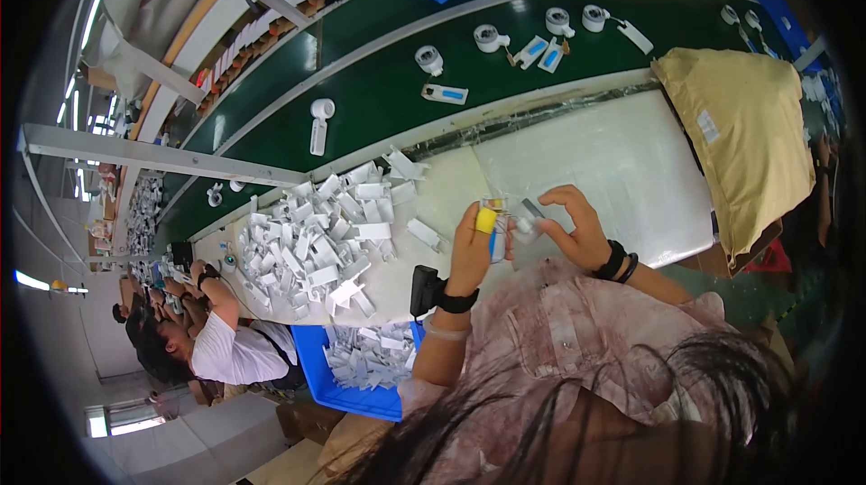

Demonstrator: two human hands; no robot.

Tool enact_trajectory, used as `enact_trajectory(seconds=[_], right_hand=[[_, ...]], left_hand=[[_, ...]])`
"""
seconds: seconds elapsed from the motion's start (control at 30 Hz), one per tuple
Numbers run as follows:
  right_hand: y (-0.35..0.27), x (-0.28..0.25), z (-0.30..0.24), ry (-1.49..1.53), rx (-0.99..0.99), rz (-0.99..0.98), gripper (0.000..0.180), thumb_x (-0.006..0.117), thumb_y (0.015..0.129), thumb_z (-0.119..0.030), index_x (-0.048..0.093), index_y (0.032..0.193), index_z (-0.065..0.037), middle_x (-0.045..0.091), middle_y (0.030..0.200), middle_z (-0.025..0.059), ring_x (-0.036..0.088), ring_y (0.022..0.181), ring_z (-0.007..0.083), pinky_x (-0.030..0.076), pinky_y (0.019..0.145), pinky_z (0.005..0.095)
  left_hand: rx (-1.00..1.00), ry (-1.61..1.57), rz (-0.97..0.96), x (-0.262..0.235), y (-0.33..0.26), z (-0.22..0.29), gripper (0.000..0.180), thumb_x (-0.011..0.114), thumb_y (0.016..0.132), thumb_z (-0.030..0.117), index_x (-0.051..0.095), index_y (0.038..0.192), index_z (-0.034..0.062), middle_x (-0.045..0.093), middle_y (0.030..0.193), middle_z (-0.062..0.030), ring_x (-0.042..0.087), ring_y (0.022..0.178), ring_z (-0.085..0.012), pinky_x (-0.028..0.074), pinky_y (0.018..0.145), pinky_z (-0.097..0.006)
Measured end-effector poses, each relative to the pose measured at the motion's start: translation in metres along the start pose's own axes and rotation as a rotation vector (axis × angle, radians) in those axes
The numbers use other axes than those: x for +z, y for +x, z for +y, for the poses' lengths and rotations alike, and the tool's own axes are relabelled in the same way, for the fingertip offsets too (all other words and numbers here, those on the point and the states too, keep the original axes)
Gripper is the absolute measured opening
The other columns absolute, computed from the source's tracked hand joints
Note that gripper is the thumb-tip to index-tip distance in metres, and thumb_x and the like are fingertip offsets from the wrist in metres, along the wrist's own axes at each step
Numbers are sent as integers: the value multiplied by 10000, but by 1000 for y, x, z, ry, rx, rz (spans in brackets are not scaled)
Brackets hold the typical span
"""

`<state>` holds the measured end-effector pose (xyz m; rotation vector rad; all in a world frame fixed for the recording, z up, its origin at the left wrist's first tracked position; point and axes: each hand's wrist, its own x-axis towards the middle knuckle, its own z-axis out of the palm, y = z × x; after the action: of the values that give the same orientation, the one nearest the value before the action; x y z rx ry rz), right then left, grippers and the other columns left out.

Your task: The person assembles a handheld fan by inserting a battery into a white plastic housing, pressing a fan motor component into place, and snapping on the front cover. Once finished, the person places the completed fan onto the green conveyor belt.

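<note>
My left hand [468,251] is closed around a small fan handle housing [498,245] with a blue part inside. Something yellow [486,220] shows at its thumb; whether it is a finger cover or a part is unclear. Close on the right, my right hand [580,230] has its thumb and forefinger curled about a short grey strip-shaped piece [533,208]. A blurred whitish round part [524,230] lies between the two hands. Left of them, a single white plastic casing [424,234] sits apart from a large pile of white casings [311,237] on the worktable.
Beyond the worktable [586,156] runs a green conveyor [379,92] carrying several small white fans [488,38] and handles. A blue bin [315,368] of casings stands below left. At right hangs a brown paper sack [744,142]. A co-worker in white [232,349] sits at left.
</note>
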<state>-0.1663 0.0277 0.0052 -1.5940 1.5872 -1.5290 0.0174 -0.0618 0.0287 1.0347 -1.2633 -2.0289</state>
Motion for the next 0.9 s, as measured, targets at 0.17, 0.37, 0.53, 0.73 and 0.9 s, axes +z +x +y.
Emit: enact_trajectory(seconds=[0.17, 0.37, 0.53, 0.73, 0.9], right_hand=[[-12, -2, 30, 52, 141, -138, 162, 635, 865, -45, 598, 1021, -21, 591, 967, 111, 599, 808, 213, 494, 714, 302], [-28, 1, 57, -21, 344, -366, 142, 624, 881, -98, 602, 1004, -31, 604, 939, 125, 636, 776, 240, 514, 687, 320], [-7, 13, 73, -54, 373, -450, 121, 642, 877, -114, 611, 964, -37, 614, 887, 118, 633, 742, 239, 517, 651, 336], [105, 50, 106, -246, 126, -485, 122, 611, 850, -132, 591, 942, -56, 598, 850, 151, 589, 795, 365, 476, 673, 442], [245, 140, 161, -515, -292, -369, 200, 612, 798, -79, 636, 997, -77, 638, 993, 76, 577, 988, 285, 453, 830, 404]], left_hand=[[83, 60, 163, -72, 65, 17, 275, 400, 1024, 255, 506, 1159, 40, 647, 877, -118, 620, 639, -165, 547, 488, -314], [288, 245, 432, -192, 203, 11, 175, 423, 983, 156, 530, 1043, 31, 632, 820, -102, 603, 595, -186, 512, 511, -309], [385, 790, 805, -261, 270, 14, 320, 626, 849, 113, 552, 1133, -15, 610, 1080, -196, 591, 977, -345, 469, 850, -386], [761, 1083, 1048, -211, 261, 9, 465, 664, 780, 53, 516, 1217, -4, 474, 1307, -219, 399, 1255, -405, 316, 1044, -480], [625, 795, 380, -148, 202, -38, 421, 612, 763, -13, 544, 1178, 13, 539, 1251, -180, 472, 1208, -360, 363, 1033, -432]])
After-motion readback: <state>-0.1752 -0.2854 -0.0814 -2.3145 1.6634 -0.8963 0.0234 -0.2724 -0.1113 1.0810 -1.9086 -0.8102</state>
